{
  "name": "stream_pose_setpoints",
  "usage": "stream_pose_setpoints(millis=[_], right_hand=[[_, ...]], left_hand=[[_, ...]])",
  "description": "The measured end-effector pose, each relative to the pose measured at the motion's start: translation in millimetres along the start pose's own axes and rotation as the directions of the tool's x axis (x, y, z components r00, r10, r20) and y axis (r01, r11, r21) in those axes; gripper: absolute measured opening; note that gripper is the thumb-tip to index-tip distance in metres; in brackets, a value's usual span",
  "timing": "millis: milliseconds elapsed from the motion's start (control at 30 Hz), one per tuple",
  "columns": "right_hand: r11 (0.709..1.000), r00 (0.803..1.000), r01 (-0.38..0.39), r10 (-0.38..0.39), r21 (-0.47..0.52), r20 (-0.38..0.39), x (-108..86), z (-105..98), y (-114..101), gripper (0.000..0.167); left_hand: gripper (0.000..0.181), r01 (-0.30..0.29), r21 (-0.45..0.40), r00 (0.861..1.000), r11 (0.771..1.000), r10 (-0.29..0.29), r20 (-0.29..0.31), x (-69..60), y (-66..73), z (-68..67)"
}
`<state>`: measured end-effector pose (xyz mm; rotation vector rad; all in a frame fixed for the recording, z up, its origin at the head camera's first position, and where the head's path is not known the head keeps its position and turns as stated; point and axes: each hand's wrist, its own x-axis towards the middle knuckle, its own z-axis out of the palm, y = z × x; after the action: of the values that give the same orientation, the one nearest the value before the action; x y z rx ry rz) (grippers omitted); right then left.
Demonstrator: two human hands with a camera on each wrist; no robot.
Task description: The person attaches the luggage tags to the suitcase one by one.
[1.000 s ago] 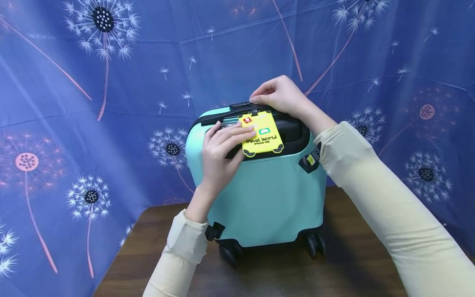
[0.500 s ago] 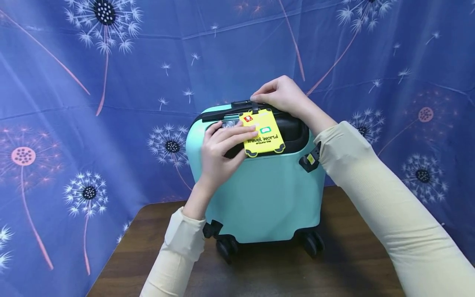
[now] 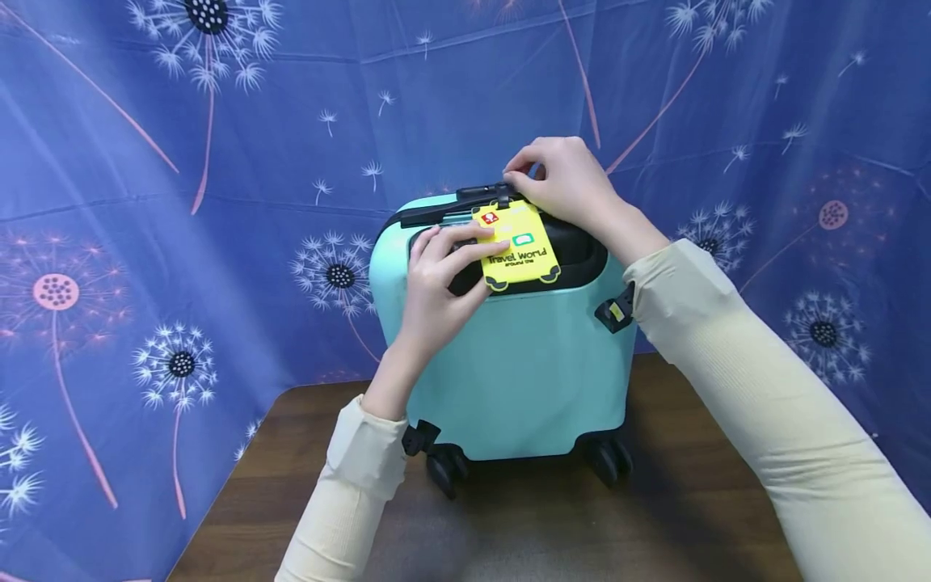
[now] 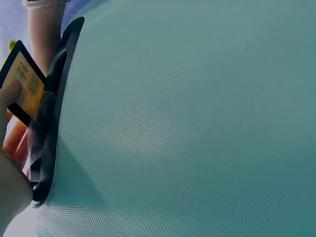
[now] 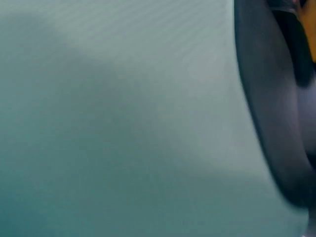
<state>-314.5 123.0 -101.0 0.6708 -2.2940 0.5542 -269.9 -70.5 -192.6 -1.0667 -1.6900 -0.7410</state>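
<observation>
A mint-green suitcase (image 3: pixel 524 372) stands upright with a black handle (image 3: pixel 429 215) across its top. From that handle hangs a yellow luggage tag (image 3: pixel 534 263) printed "Travel World", its black strap (image 3: pixel 503 196) looped over it. My left hand (image 3: pixel 444 279) pinches the tag's left side, fingers in front; in the left wrist view the thumb presses the back of the tag (image 4: pixel 29 81). At the top, my right hand (image 3: pixel 570 182) pinches the strap end between thumb and forefinger; the fingertips partly hide it. The right wrist view is mostly suitcase shell (image 5: pixel 123 123).
The suitcase's black wheels (image 3: pixel 445 469) rest on a dark wooden table (image 3: pixel 327 485). Behind hangs a blue cloth (image 3: pixel 254 162) with dandelion prints. Black wrist cameras (image 3: pixel 614 314) sit at both cuffs.
The right hand has risen slightly and shifted right at the strap. The left hand keeps its hold on the tag. The whole suitcase appears a little higher in view.
</observation>
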Motion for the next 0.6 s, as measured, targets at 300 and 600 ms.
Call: stream_pose_setpoints(millis=[300,600], right_hand=[[0.995,0.972,0.094,-0.087,0.022,-0.217,-44.0,-24.2,21.3,0.019],[0.996,0.945,0.004,0.027,0.092,-0.325,-94.2,-38.7,41.1,0.018]], left_hand=[[0.032,0.021,-0.005,1.000,1.000,-0.021,-0.023,-5.3,0.8,-3.9],[0.030,0.161,-0.013,0.974,0.987,-0.161,-0.161,-25.2,2.5,-34.5]])
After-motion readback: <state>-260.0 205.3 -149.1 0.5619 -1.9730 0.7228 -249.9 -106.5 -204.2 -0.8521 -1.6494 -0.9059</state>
